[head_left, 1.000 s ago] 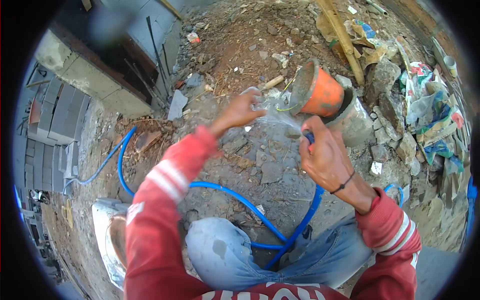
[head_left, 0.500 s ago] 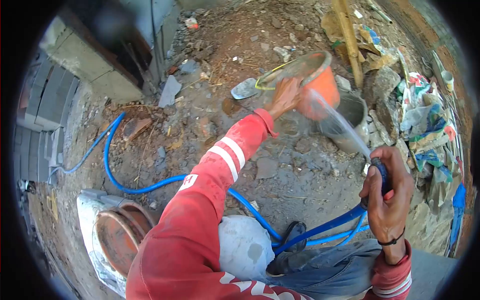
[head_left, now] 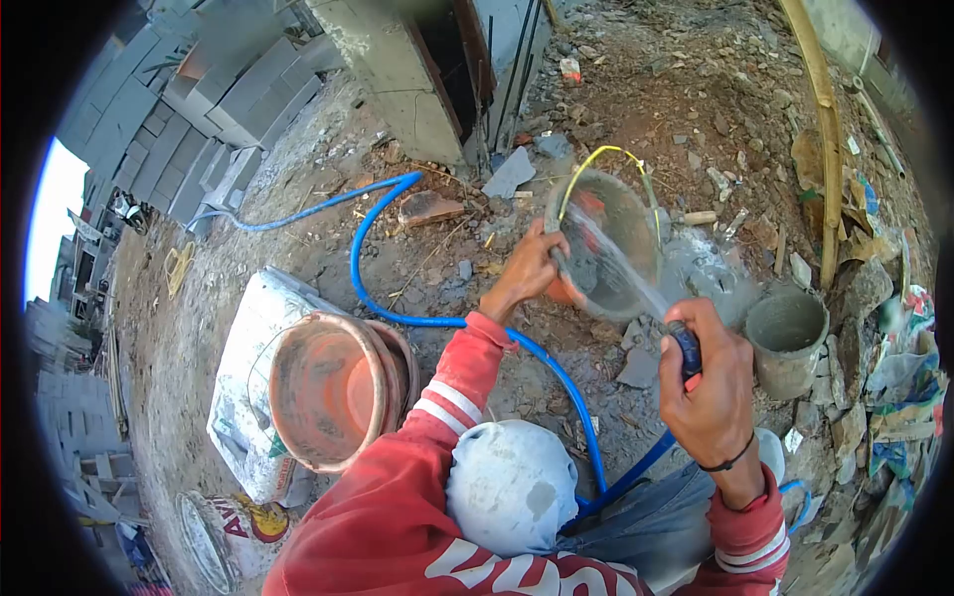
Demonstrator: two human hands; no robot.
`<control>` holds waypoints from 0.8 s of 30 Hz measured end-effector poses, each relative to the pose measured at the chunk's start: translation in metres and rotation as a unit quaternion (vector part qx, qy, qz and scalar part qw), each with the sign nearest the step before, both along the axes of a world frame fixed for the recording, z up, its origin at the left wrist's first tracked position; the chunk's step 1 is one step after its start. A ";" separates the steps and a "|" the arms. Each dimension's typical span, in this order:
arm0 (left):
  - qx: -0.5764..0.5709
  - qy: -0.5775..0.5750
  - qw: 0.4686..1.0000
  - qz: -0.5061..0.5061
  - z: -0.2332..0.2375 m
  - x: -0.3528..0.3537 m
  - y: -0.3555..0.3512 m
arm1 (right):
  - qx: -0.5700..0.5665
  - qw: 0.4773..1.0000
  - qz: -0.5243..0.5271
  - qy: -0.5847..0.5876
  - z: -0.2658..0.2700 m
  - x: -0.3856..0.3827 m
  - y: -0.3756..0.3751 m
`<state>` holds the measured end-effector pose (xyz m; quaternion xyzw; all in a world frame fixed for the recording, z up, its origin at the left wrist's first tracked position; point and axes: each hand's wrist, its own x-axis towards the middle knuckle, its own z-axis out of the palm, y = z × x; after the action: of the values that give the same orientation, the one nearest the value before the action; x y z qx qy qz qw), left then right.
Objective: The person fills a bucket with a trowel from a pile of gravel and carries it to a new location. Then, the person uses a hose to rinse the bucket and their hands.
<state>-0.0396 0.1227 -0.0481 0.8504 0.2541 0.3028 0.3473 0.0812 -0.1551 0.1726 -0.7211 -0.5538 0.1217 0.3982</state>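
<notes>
My left hand (head_left: 530, 268) grips the rim of an orange bucket (head_left: 628, 204), which is tilted with its mouth toward me. Grey residue coats its inside, and a yellow handle (head_left: 608, 151) arches over the far rim. My right hand (head_left: 717, 397) is wrapped round a dark hose nozzle (head_left: 684, 346). From it a jet of water (head_left: 626, 266) sprays into the bucket. The blue hose (head_left: 558, 366) runs from below the nozzle across the ground to the left.
Right of the bucket stands a grey-coated bucket (head_left: 785, 333). Stacked orange buckets (head_left: 328, 387) sit at left by a white sack (head_left: 238, 363). A pale rounded object (head_left: 512, 487) is close to me. A wooden pole (head_left: 827, 149), rubble and plastic scraps lie on the right.
The bucket has swung from tipped away to mouth toward me, and the jet now hits its inside rather than its outside. My view has shifted left.
</notes>
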 end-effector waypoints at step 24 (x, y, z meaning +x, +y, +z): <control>-0.131 -0.072 0.975 0.166 -0.032 0.049 0.019 | 0.037 0.995 0.081 0.038 -0.036 0.015 -0.013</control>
<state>0.0095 0.1415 -0.0802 0.7190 0.4037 0.3808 0.4184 0.0966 -0.1676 0.1369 -0.6535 -0.5991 0.1606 0.4339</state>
